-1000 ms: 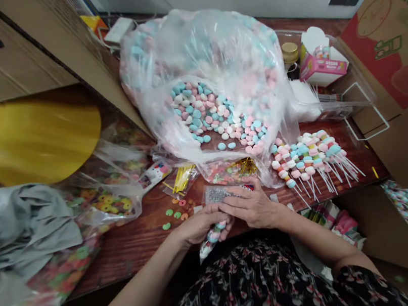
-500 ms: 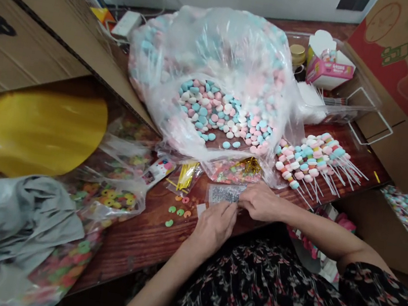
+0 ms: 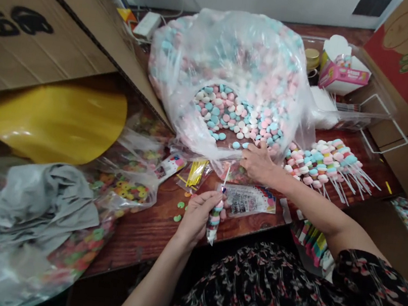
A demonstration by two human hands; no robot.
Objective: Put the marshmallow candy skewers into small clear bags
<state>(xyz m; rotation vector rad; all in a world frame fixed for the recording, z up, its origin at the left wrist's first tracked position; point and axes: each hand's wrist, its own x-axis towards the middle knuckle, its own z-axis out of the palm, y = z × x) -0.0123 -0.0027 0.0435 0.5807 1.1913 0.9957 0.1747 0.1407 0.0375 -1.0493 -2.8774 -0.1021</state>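
My left hand point(image 3: 200, 214) is closed on a candy skewer point(image 3: 213, 221) in a clear wrapper. Its pink, blue and white sweets point down, its white stick points up, and a small dark blue band sits at the wrapper's neck. My right hand point(image 3: 260, 165) reaches to the front edge of the big clear bag of candies point(image 3: 239, 46), fingers apart and slightly bent. What lies under those fingers is hidden. Below it, a flat printed packet point(image 3: 252, 201) with silvery contents lies on the table. Gold twist ties point(image 3: 196, 172) in a small bag are to the left.
Unwrapped candy skewers point(image 3: 328, 164) are piled at the right. Ring-shaped gummies point(image 3: 131, 189) fill a bag at the left, beside a grey cloth point(image 3: 45, 201). Cardboard boxes point(image 3: 52, 38) flank the wooden table point(image 3: 128, 249). A clear tray point(image 3: 370, 116) stands at the back right.
My hands, together over the packet half a second ago, are now apart. The right has moved up to the bag's edge; the left has tilted the wrapped skewer into view. The camera view has shifted left.
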